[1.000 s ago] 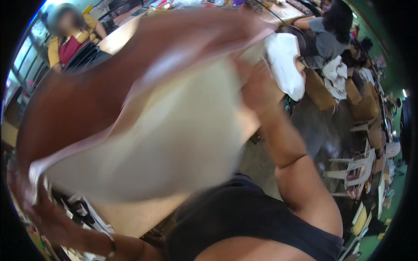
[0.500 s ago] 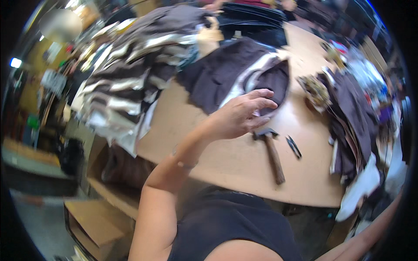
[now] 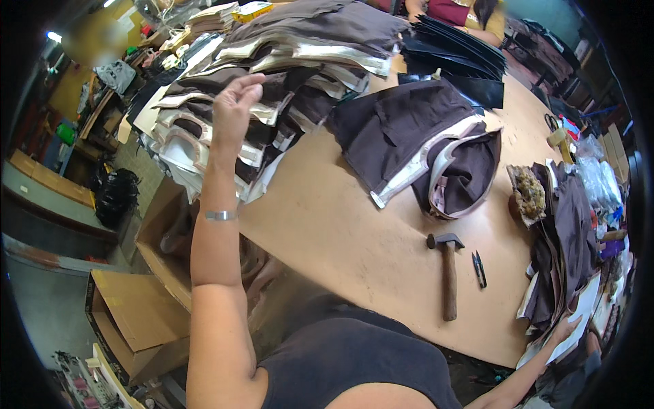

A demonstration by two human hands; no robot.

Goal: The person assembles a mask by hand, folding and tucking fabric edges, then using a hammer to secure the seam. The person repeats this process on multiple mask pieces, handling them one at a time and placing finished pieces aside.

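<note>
My left hand [image 3: 235,109] is raised over a big pile of dark brown fabric pieces with white curved edging [image 3: 286,61]. Its fingers are loosely bent and apart, with nothing seen in them. At the right edge of the table my right hand [image 3: 565,331] touches a white sheet [image 3: 582,310] beside a smaller stack of dark brown pieces [image 3: 569,225]; its fingers look stretched out, though small. Between the hands lies a dark brown piece [image 3: 388,129] with a white-edged, looped band [image 3: 439,177]. In front of it rest a hammer [image 3: 449,279] and small black thread snips [image 3: 479,270].
A rough yellowish-brown lump [image 3: 528,194] sits by the right stack. Black folded sheets [image 3: 453,58] are piled at the back, near another person in maroon and yellow [image 3: 463,17]. Cardboard boxes [image 3: 139,310] stand below the table's left edge. Clear plastic bags [image 3: 596,174] lie far right.
My left hand has swung left, from over the looped piece to over the big pile. My right hand has come into view at the white sheet. The view has shifted.
</note>
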